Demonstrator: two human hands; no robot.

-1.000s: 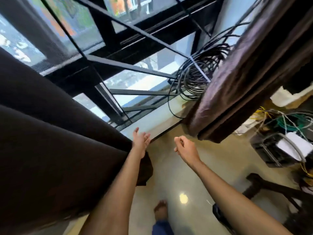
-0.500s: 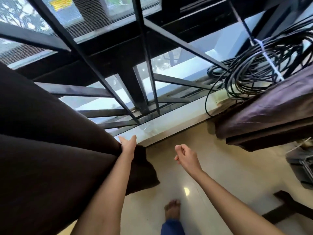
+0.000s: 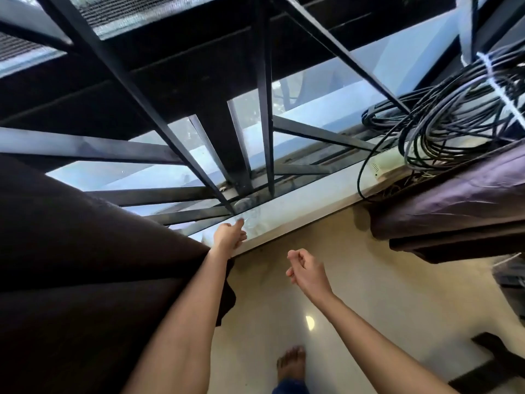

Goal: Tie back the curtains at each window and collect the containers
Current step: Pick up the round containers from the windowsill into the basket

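A dark brown curtain (image 3: 85, 265) fills the left side and passes under my left forearm. A second, purplish curtain (image 3: 454, 217) hangs bunched at the right. A small clear container (image 3: 251, 213) stands on the white window sill (image 3: 312, 203), hard to make out against the glass. My left hand (image 3: 230, 237) reaches over the sill with its fingertips at the container's near side; it grips nothing. My right hand (image 3: 305, 268) hovers over the floor below the sill, fingers loosely curled and empty.
Black window bars (image 3: 264, 109) stand just behind the sill. A coil of black cables (image 3: 454, 115) and a white box (image 3: 383, 166) sit on the sill at the right. My bare foot (image 3: 292, 365) is on the shiny floor. Dark furniture (image 3: 497, 359) is at the lower right.
The view has closed in on the sill. My left hand has left the brown curtain's edge and moved up and right to the clear container. My right hand has barely moved.
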